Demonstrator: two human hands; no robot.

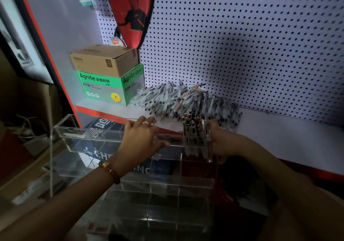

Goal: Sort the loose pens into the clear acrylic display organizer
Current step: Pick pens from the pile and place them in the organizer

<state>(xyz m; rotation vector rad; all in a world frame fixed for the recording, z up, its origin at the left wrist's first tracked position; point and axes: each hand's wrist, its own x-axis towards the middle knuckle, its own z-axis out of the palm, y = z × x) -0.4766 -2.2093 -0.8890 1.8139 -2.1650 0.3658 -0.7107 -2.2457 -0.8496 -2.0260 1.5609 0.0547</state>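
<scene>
A clear acrylic display organizer with stepped tiers stands in front of me, below the shelf edge. Several pens stand upright in the rightmost compartment of its top tier. My left hand grips the front rim of that top tier near its middle. Around the organizer's right end wall, beside the standing pens, my right hand is wrapped. A big heap of loose white pens lies on the white shelf behind the organizer, against the pegboard.
A green Agnite box with a brown carton on top stands at the shelf's left. A red paddle case hangs on the pegboard. The white shelf stretches right. Dark books lie under the organizer.
</scene>
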